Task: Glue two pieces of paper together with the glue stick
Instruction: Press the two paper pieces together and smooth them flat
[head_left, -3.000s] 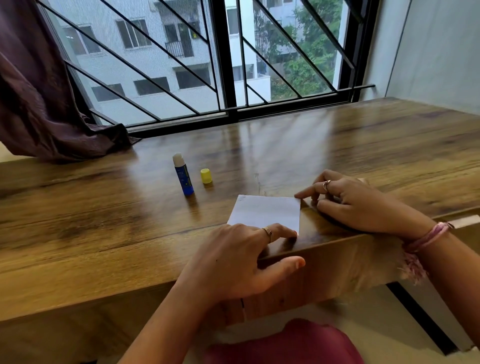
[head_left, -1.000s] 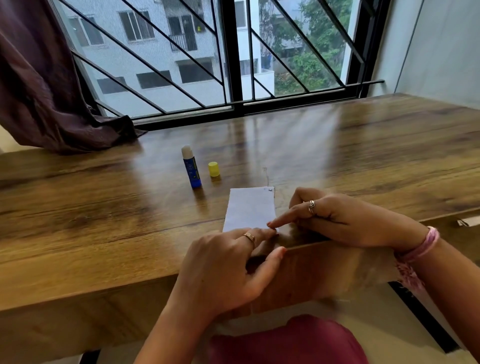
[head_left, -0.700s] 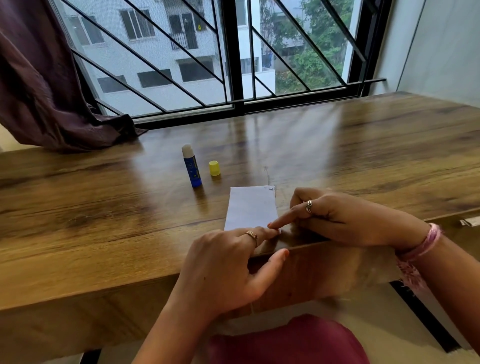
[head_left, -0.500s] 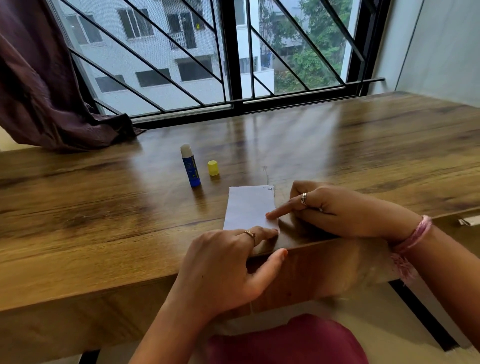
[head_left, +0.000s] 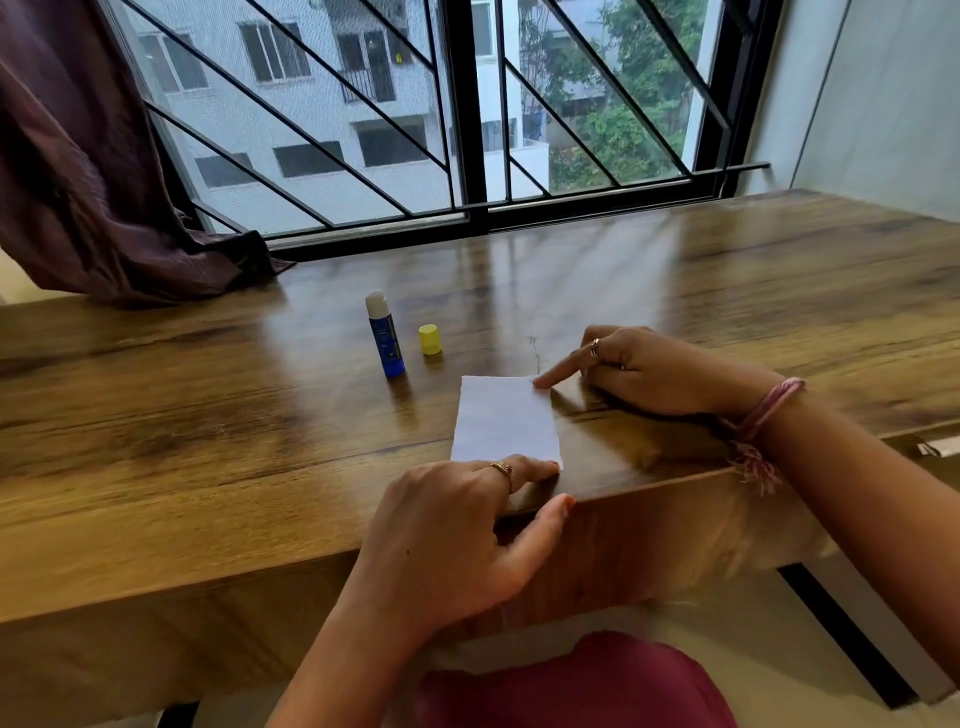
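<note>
- Paper (head_left: 506, 418): a white rectangle lying flat on the wooden worktop (head_left: 208, 426), close to the near edge. Only 1 outline shows; if 2 pieces are stacked here I cannot tell them apart.
- Left hand (head_left: 457, 530): palm down, fingers (head_left: 524, 470) straight and relaxed, pressing the near edge of the paper; thumb hangs over the worktop's front edge. It grips nothing.
- Right hand (head_left: 639, 371): index finger stretched out, tip touching the paper's far right corner; the other fingers are curled under with nothing seen in them.
- Glue stick (head_left: 384, 335): upright, uncapped, white glue exposed, on the worktop to the far left of the paper and apart from it. Yellow cap (head_left: 430, 339) stands just to its right.
- Step in hand, as I judge it: pressing and smoothing the paper, likely along the right edge, with the left hand as anchor. Gluing itself looks finished, since the stick is set aside.
- Next move calls for: firm, even pressure along the remaining edges while the near edge stays pinned, then recapping the stick so the glue does not dry.
- Risk: the sheet may skew if the anchor lifts.
</note>
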